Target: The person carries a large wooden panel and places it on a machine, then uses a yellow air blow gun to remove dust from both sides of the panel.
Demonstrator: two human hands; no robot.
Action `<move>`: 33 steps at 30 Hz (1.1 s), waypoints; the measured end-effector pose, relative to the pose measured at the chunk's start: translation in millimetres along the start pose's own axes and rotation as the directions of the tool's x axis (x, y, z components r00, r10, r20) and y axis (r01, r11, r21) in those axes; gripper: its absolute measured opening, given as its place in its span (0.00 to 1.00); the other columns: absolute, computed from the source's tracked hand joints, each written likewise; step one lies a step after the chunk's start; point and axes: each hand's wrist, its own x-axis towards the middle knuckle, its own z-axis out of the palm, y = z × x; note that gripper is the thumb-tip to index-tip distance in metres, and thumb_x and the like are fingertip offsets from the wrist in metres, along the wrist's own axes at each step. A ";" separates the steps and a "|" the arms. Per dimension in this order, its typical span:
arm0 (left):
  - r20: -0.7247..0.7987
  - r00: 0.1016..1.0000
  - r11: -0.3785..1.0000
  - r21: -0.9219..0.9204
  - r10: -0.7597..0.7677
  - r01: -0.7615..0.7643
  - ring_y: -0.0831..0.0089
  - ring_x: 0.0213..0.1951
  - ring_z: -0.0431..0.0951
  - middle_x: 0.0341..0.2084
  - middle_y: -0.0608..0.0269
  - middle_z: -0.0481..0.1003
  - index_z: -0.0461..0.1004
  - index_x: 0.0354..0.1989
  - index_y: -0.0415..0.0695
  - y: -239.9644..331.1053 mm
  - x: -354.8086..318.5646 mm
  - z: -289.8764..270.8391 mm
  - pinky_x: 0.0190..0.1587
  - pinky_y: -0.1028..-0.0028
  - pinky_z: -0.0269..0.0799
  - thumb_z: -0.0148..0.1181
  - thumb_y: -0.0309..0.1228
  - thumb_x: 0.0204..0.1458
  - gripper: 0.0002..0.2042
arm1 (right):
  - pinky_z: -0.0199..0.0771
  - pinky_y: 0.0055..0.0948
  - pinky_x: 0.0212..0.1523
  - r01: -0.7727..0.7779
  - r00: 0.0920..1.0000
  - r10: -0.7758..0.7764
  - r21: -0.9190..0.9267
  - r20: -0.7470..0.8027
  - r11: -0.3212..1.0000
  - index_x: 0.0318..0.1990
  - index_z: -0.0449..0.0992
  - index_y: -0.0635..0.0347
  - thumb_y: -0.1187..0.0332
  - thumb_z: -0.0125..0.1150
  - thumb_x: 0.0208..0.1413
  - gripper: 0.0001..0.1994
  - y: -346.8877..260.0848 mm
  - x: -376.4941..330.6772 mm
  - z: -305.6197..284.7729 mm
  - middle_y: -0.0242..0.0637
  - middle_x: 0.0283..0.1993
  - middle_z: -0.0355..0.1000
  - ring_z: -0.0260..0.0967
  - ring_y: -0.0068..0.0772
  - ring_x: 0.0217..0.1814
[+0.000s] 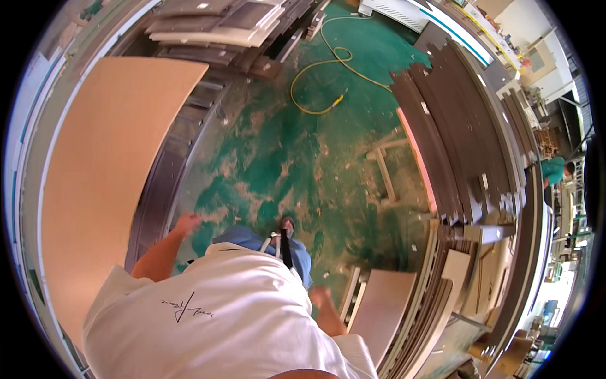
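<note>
Two bare hands in view: the left hand (pixel 187 223) is out near the edge of the dark boards (pixel 158 183), and the right hand (pixel 320 295) is near a pale panel (pixel 385 309) on the lower right. Both are pretty blurry — can't tell whether the fingers are apart or together on either one, or whether the left is touching a board.

Counting what I can: one big tan panel (pixel 113 151) lying along the left, over the dark boards; one pale panel standing beside a row of edge-on sheets (pixel 421 322); one mixed pile of dark and pale panels (pixel 221 25) at the upper left; one tall stack of brown boards (pixel 461 126) on the right, too smeared to count singly. Also one yellow hose (pixel 315 60), looped once, and one co-worker (pixel 554 172) in green at the far right.

As for writing, there's dark script across the white shirt (pixel 233 312), plus small white labels (pixel 425 108) on the brown boards — too tiny to read.

Floor's green (pixel 265 145) with dusty tan patches all over, and a wooden frame (pixel 384 174) sits on it. Workshop-type room, with a white machine (pixel 394 14) up top.
</note>
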 end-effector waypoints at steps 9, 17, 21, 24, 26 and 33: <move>0.225 0.923 0.921 0.308 -0.313 0.237 0.57 0.44 0.83 0.47 0.50 0.82 0.82 0.49 0.41 219.3 170.0 46.3 0.45 0.56 0.78 0.65 0.42 0.58 0.18 | 0.79 0.34 0.48 0.332 0.893 -0.074 0.541 -0.443 0.773 0.61 0.72 0.69 0.70 0.52 0.68 0.18 -488.9 410.8 -471.0 0.43 0.48 0.80 0.79 0.34 0.46; 0.123 0.960 0.953 0.138 0.253 -0.269 0.66 0.27 0.81 0.27 0.56 0.81 0.78 0.37 0.39 646.0 382.9 145.4 0.32 0.63 0.77 0.59 0.45 0.60 0.18 | 0.77 0.30 0.35 -0.120 0.980 0.196 0.724 -0.021 0.679 0.59 0.73 0.71 0.69 0.60 0.61 0.21 -474.3 674.7 -459.2 0.46 0.45 0.80 0.80 0.35 0.38; 0.188 0.968 0.963 0.178 0.167 -0.201 0.73 0.22 0.76 0.20 0.61 0.77 0.77 0.28 0.39 803.2 390.6 180.1 0.27 0.68 0.71 0.58 0.46 0.63 0.21 | 0.73 0.28 0.27 -0.329 0.921 0.384 0.649 0.061 0.686 0.57 0.74 0.71 0.69 0.58 0.61 0.19 -439.0 774.4 -451.1 0.45 0.40 0.80 0.78 0.33 0.30; 0.124 0.980 0.900 0.393 0.154 -0.191 0.72 0.21 0.75 0.15 0.60 0.74 0.75 0.23 0.38 826.4 472.7 188.0 0.27 0.66 0.69 0.57 0.48 0.63 0.24 | 0.74 0.27 0.27 -0.379 0.909 0.398 0.639 0.122 0.670 0.57 0.74 0.70 0.69 0.56 0.61 0.19 -453.6 889.2 -454.9 0.44 0.40 0.80 0.78 0.32 0.32; 0.074 0.988 0.881 0.448 0.132 -0.151 0.59 0.21 0.72 0.17 0.52 0.72 0.74 0.23 0.37 814.4 504.5 203.6 0.28 0.61 0.67 0.56 0.48 0.63 0.25 | 0.74 0.27 0.27 -0.403 0.902 0.405 0.617 0.146 0.676 0.57 0.74 0.69 0.69 0.56 0.61 0.19 -449.4 948.6 -459.1 0.44 0.41 0.80 0.78 0.32 0.33; 0.158 0.974 0.731 0.643 0.162 -0.226 0.50 0.24 0.76 0.20 0.49 0.74 0.74 0.23 0.40 770.3 626.2 277.4 0.28 0.57 0.70 0.62 0.42 0.57 0.18 | 0.74 0.27 0.28 -0.373 0.894 0.444 0.651 0.062 0.661 0.57 0.73 0.69 0.69 0.57 0.62 0.18 -376.1 1236.1 -408.4 0.42 0.38 0.78 0.77 0.31 0.33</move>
